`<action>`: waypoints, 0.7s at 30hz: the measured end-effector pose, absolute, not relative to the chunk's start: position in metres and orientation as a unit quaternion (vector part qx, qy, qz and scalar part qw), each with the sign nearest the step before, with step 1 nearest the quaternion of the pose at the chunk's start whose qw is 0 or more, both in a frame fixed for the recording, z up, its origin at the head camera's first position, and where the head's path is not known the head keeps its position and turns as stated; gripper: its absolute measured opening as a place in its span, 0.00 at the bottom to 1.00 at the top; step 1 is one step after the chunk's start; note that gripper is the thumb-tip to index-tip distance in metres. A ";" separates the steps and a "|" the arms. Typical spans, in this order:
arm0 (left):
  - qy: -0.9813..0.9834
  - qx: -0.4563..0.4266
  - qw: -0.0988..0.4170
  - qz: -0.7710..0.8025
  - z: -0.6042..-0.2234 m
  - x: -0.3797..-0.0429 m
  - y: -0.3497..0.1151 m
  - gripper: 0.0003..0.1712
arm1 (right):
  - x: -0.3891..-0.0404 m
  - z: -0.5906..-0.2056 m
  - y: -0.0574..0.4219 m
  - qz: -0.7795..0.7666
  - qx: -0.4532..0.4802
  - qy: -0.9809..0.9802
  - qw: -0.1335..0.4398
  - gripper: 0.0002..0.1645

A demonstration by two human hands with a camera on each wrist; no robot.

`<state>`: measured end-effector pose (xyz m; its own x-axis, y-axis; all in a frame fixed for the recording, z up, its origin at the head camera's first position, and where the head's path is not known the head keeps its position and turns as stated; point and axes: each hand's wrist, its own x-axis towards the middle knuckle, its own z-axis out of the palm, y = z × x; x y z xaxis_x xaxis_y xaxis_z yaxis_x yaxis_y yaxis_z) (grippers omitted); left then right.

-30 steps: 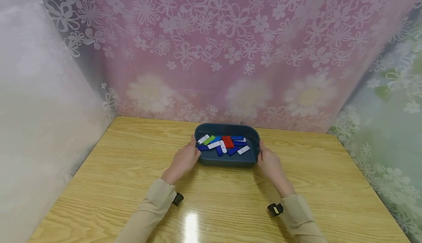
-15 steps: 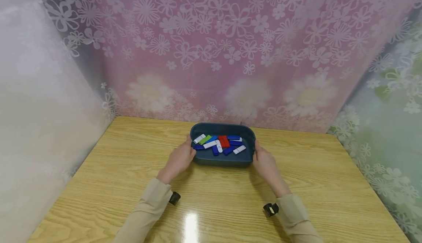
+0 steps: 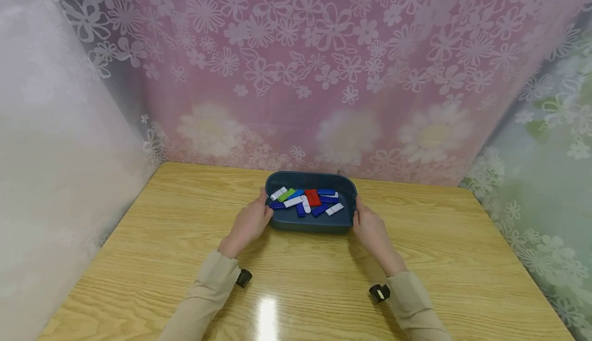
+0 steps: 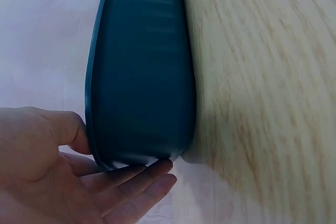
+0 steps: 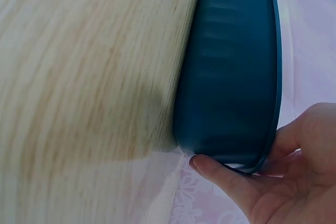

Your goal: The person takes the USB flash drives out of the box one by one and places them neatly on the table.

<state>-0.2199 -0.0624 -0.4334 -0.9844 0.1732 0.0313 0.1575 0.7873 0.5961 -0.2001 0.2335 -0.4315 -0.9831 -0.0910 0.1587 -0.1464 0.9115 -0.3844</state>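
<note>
A yellow-brown wood-grain desk (image 3: pixel 185 192) carries a bright streak of reflected light (image 3: pixel 267 320) at its near edge. Behind the desk's far edge hangs a pink cloth (image 3: pixel 296 89) with white outlined flowers, large blurred daisies (image 3: pixel 435 133) printed low on it. A whitish cloth (image 3: pixel 69 151) rises along the desk's left side, and a pale green flowered cloth (image 3: pixel 550 192) along its right.

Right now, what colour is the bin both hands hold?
Dark teal bin; shows best in the right wrist view.
</note>
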 end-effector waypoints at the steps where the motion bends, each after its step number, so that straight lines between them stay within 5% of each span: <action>1: 0.945 0.087 0.013 0.316 -0.433 -0.220 -0.062 0.37 | -0.200 -0.432 0.234 0.202 0.062 -0.975 0.070 0.30; 21: 0.947 0.085 0.006 0.309 -0.433 -0.222 -0.062 0.37 | -0.200 -0.433 0.233 0.194 0.069 -0.975 0.083 0.30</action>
